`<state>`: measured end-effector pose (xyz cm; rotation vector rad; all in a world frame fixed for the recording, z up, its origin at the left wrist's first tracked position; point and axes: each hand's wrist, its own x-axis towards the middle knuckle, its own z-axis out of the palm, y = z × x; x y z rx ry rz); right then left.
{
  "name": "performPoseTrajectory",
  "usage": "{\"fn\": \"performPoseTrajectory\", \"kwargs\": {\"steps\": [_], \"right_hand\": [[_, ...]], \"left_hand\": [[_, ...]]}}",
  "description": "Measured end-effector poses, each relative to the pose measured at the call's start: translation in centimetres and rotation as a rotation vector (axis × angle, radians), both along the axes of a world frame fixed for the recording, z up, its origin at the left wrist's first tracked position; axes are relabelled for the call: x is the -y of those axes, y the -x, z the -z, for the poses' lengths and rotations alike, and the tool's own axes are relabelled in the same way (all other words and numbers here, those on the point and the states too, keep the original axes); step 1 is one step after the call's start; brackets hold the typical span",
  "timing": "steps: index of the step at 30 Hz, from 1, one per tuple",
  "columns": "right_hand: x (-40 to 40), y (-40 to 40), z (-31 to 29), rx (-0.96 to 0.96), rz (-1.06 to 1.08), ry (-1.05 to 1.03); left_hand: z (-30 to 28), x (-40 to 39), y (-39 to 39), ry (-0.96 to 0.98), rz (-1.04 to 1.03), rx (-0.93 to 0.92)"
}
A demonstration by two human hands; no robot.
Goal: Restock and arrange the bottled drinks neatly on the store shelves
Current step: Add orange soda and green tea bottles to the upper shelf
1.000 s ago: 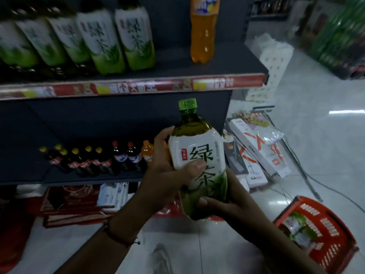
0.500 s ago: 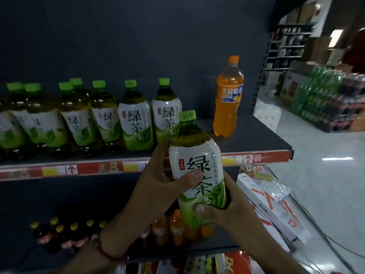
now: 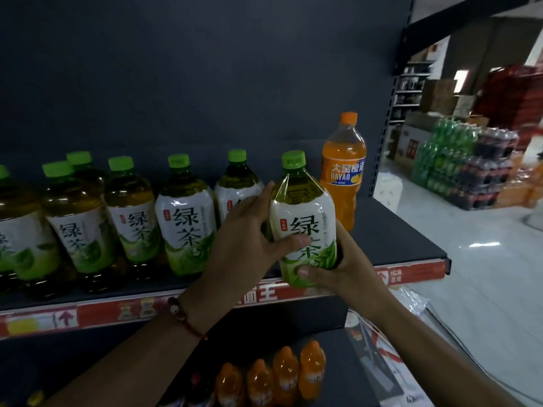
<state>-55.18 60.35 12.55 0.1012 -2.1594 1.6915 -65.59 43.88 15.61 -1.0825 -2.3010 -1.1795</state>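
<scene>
Both hands are gripping one green tea bottle above the shelf's front edge. Left hand is clasping its side; right hand is cupping its base.

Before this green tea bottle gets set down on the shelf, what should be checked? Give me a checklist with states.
1. Both hands hold the green tea bottle: left hand at its side, right hand near its base: ok.
2. Bottle upright, label facing out: ok.
3. Free spot between tea row and orange soda bottle: ok.
4. Bottle base resting on shelf: cannot tell.
5. Cap on: ok.
</scene>
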Motion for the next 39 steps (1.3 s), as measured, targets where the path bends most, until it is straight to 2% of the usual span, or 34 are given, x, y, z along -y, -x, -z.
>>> {"fn": "performPoseTrajectory", "kwargs": {"steps": [5, 9, 16, 24, 28, 32, 35, 39], "right_hand": [[-2.6, 2.9, 0.1, 0.082, 0.018, -0.093], [-3.5, 4.4, 0.7, 0.079, -0.021, -0.04], [-4.3, 5.9, 1.2, 0.094, -0.021, 0.0], [-4.7, 5.9, 1.1, 0.137, 0.01, -0.074], [-4.4, 5.6, 0.8, 0.151, 0.042, -0.163], [-4.2, 5.4, 0.4, 0.174, 0.084, -0.27], [-4.1, 4.6, -1.1, 0.245, 0.129, -0.448], [-4.8, 3.1, -4.3, 0.411, 0.23, -0.902]], "left_hand": [[0.5, -2.3, 0.7, 0.132, -0.143, -0.071], [0.7, -3.6, 1.7, 0.242, -0.417, -0.411], [0.6, -5.7, 2.8, 0.281, -0.334, -0.615], [-0.3, -6.4, 3.1, 0.394, -0.253, -0.531], [0.2, -7.1, 3.0, 0.347, -0.212, -0.392], [0.9, -7.6, 2.8, 0.333, -0.247, -0.418], [0.9, -7.5, 2.9, 0.299, -0.236, -0.422], [1.3, -7.7, 3.2, 0.299, -0.257, -0.417]]}}
